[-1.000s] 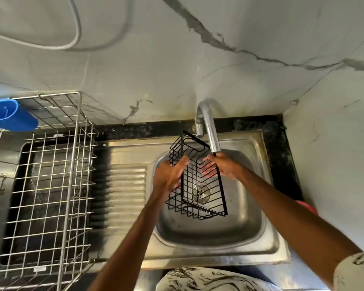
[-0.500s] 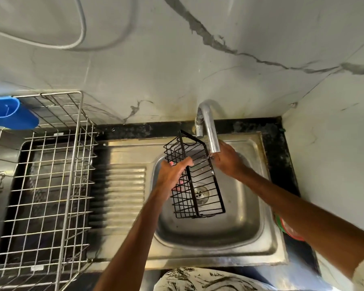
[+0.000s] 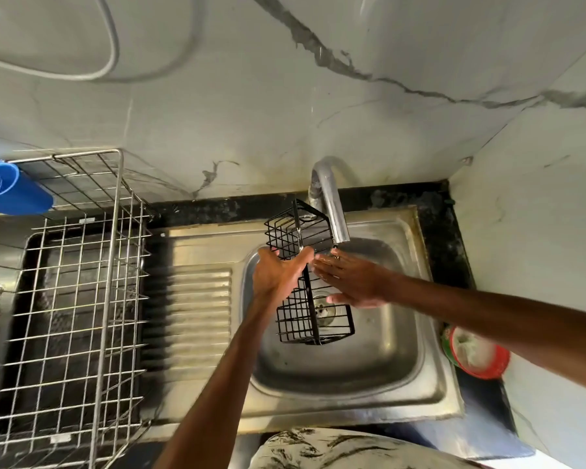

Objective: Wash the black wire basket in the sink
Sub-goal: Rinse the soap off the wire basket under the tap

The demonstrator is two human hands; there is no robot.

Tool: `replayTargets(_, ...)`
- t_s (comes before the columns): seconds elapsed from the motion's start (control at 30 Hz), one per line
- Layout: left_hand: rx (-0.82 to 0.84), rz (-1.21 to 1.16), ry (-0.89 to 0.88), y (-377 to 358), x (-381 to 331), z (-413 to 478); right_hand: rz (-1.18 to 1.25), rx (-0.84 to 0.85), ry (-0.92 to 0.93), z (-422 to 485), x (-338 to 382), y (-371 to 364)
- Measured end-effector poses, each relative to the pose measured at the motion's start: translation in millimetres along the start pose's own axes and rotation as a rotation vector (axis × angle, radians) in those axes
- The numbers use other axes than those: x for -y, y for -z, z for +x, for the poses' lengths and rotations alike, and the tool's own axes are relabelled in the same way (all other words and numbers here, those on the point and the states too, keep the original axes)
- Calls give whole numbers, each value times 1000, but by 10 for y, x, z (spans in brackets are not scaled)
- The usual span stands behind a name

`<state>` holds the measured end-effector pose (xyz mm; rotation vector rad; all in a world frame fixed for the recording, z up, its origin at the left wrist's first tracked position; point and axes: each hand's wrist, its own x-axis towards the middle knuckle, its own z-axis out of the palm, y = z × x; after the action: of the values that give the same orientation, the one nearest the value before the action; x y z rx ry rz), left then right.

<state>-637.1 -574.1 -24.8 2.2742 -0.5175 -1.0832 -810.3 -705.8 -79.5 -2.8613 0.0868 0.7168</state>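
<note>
Item, marble wall (image 3: pixel 285 96), grey-veined, backing the whole station; item, steel sink (image 3: pixel 420 384) with ribbed drainboard (image 3: pixel 197 299) to its left, set in a dark counter; item, wire dish rack (image 3: pixel 82 282), silver, standing left of the drainboard, well apart from the work; item, black wire basket (image 3: pixel 305 319), the task's thing, held on end over the basin, its lower end above the drain (image 3: pixel 322 309) and its upper end just beside the tap (image 3: pixel 332 204); whether it touches the basin floor I cannot tell; item, left hand (image 3: pixel 278 275), thumb and fingers wrapped on the basket's upper frame, carrying it; item, right hand (image 3: pixel 352 282), fingers straight and glossy with wet, laid flat against the basket's right side below the spout, holding nothing; item, red-rimmed tub (image 3: pixel 474 357) on the counter at the sink's right edge; item, blue container (image 3: pixel 11 191) hung at the rack's far corner; whether water is running from the spout I cannot make out from here. Step in hand, as I judge it: rinsing and rubbing the wires by palm, the wash mid-course; next move, by my reckoning, calls for the left hand to turn the basket so an unrubbed face meets the spout, with a firm hold, since wet wire may slip.
</note>
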Motion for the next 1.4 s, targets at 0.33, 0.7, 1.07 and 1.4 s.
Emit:
replayTargets(0.33, 97, -10, -71, 9, -45, -8, 10, 35, -107, 73, -117, 510)
replayTargets(0.7, -11, 87, -141, -43, 47, -16, -103, -74, 29, -94, -53, 25)
replayTargets(1.07, -43, -54, -25, -155, 62, -388, -27, -116, -116, 16, 127, 73)
replayTargets(1.4, 70, -232, 147, -468, 537, 137, -21, -105, -57, 85, -89, 470)
